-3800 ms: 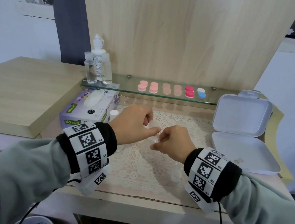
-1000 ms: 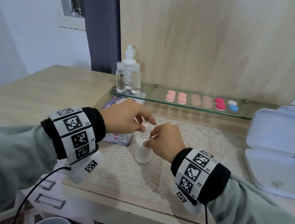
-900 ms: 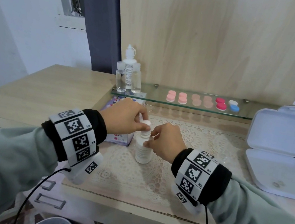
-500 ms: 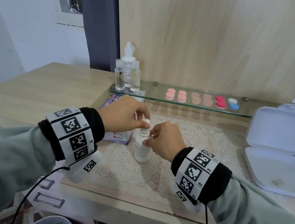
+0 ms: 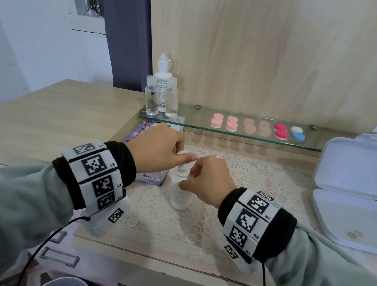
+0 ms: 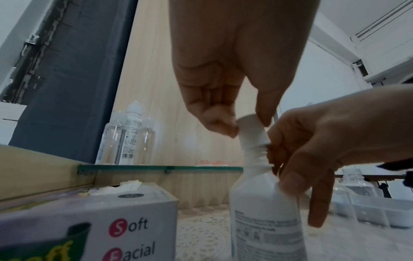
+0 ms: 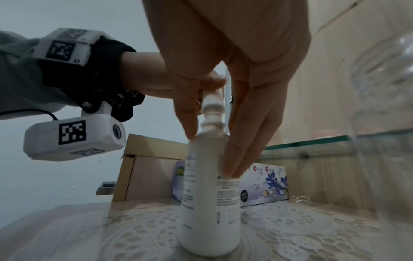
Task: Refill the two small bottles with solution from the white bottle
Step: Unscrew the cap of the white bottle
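Observation:
The white bottle (image 5: 181,196) (image 6: 263,211) (image 7: 210,211) stands upright on the lace mat (image 5: 192,231). My left hand (image 5: 186,157) (image 6: 248,123) pinches its white cap (image 5: 184,156) (image 6: 251,128) from above; screw threads show under the cap. My right hand (image 5: 189,175) (image 7: 205,150) grips the bottle's neck and shoulder from the right. A small clear bottle (image 6: 355,183) (image 7: 384,88) stands uncapped on the mat to the right, behind my right hand. I cannot make out a second one.
A tissue box (image 5: 151,178) (image 6: 89,220) lies left of the bottle. The glass shelf (image 5: 234,133) behind carries two clear bottles with a dropper bottle (image 5: 162,93) and several lens cases (image 5: 257,128). An open white case (image 5: 358,196) sits right.
Nearly four seconds ago both hands held a small clear item over the mat. Over the last second they stay on the white bottle, my left fingers shifting round the cap.

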Action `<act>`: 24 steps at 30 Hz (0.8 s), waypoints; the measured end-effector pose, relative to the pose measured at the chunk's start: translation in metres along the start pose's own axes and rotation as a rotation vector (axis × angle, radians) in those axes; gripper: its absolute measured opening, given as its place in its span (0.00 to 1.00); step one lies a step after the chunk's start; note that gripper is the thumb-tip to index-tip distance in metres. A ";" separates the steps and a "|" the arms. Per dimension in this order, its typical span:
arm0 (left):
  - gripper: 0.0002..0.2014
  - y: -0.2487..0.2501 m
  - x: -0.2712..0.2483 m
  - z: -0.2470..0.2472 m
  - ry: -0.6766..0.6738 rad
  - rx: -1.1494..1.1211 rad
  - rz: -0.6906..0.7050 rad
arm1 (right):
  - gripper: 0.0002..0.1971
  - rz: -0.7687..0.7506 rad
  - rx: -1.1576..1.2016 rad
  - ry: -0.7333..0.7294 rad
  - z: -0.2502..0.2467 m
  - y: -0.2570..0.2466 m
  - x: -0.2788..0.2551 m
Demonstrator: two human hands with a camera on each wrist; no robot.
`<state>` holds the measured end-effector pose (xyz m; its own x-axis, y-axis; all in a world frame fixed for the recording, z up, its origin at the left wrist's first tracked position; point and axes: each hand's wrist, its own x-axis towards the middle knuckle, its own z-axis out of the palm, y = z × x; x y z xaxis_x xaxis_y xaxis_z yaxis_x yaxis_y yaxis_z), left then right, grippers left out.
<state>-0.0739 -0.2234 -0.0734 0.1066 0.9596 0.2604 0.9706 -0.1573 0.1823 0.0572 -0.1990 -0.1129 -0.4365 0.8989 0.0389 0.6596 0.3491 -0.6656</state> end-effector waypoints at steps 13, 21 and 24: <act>0.10 -0.031 -0.024 -0.002 -0.035 -0.119 -0.092 | 0.18 0.004 -0.188 -0.160 0.012 -0.006 0.012; 0.10 -0.034 -0.047 0.017 -0.279 -0.092 -0.115 | 0.15 -0.067 -0.067 -0.054 -0.014 -0.023 0.001; 0.10 -0.027 -0.047 0.027 -0.295 -0.122 -0.102 | 0.22 -0.091 -0.014 0.012 -0.033 -0.029 0.001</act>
<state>-0.0994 -0.2578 -0.1159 0.0855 0.9952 -0.0478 0.9485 -0.0666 0.3098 0.0573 -0.1995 -0.0692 -0.4876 0.8665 0.1073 0.6263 0.4328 -0.6484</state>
